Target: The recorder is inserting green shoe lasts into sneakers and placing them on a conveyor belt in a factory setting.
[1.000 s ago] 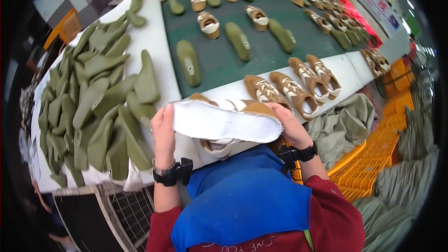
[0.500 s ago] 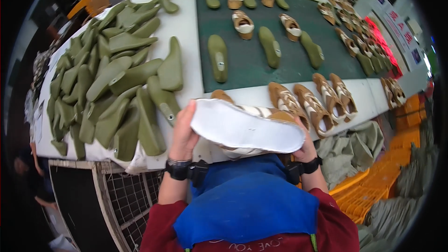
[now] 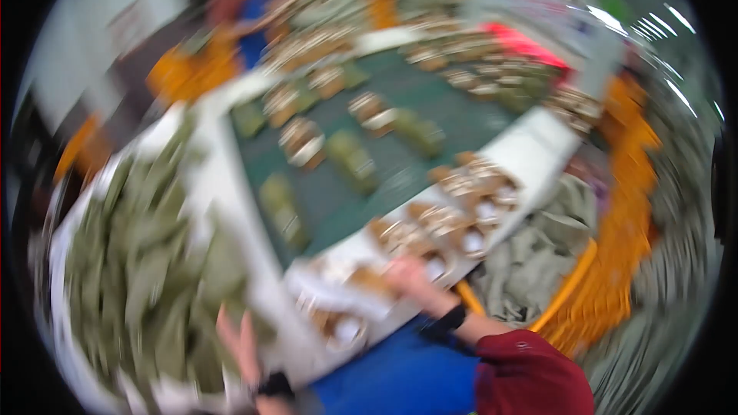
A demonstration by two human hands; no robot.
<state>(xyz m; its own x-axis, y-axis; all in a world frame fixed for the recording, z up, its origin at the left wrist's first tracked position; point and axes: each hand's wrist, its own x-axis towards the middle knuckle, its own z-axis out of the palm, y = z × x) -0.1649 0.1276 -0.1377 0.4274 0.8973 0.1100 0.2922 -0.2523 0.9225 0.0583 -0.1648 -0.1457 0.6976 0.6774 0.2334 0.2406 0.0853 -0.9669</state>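
The whole view is smeared by motion. My right hand (image 3: pixel 412 277) is closed on one end of a tan and white shoe (image 3: pixel 342 290), whose pale sole shows over the table's near edge. Just beneath it sits another shoe (image 3: pixel 338 328) with a white inside. To the left, my left hand (image 3: pixel 241 344) is off the shoe, fingers apart and holding nothing. It is beside a heap of green shoe lasts (image 3: pixel 138 277). More tan and white shoes (image 3: pixel 438 219) line the near edge, right of my right hand.
On the white table (image 3: pixel 223 200) lies a green mat (image 3: pixel 323 207) bearing several lasts and shoes. Orange crates (image 3: pixel 615 261) and a grey-green cloth bundle (image 3: pixel 530 253) stand at the right. A person (image 3: pixel 246 15) in a blue apron is beyond the far left corner.
My left hand has let go of the shoe and moved left, toward the lasts. The right hand has kept the shoe and lowered it toward the table. The view has swung round.
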